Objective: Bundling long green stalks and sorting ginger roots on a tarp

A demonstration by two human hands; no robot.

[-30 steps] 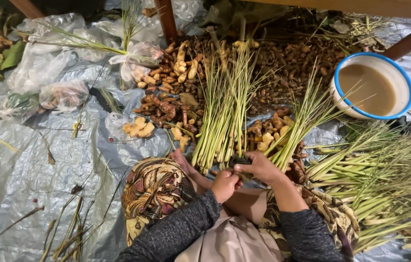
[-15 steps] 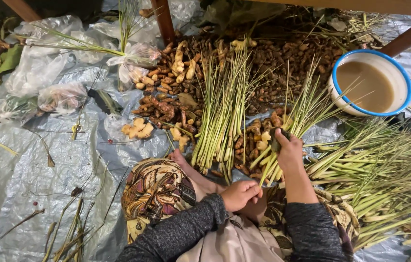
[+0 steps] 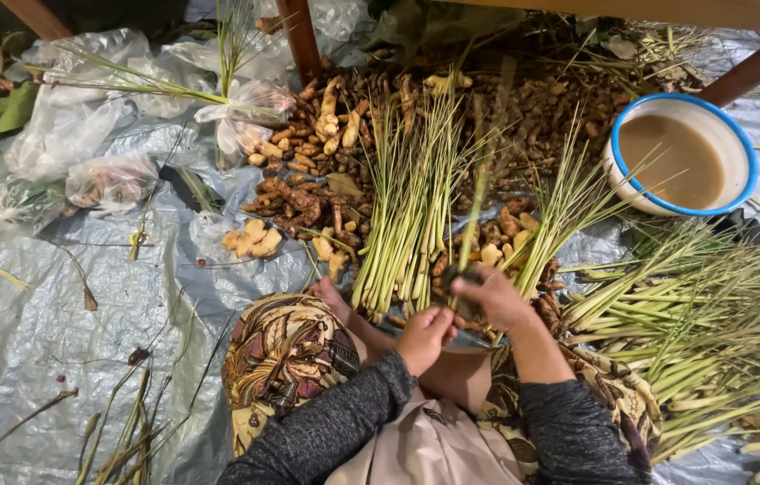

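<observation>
1. The right hand (image 3: 492, 301) grips the base of a single lemongrass stalk (image 3: 478, 202), which rises straight up from it.
2. The left hand (image 3: 425, 334) is curled shut just beside the right, touching the same stalk's base.
3. A lemongrass bundle (image 3: 407, 216) lies just beyond the left hand.
4. A blue-rimmed bowl (image 3: 739, 144) sits well beyond the right hand.

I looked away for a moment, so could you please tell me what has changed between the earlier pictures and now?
The right hand, which had reached out to the lemongrass bundle, has drawn back beside the left hand, lifting one stalk. The bowl of brown liquid and root heap stayed put.
</observation>
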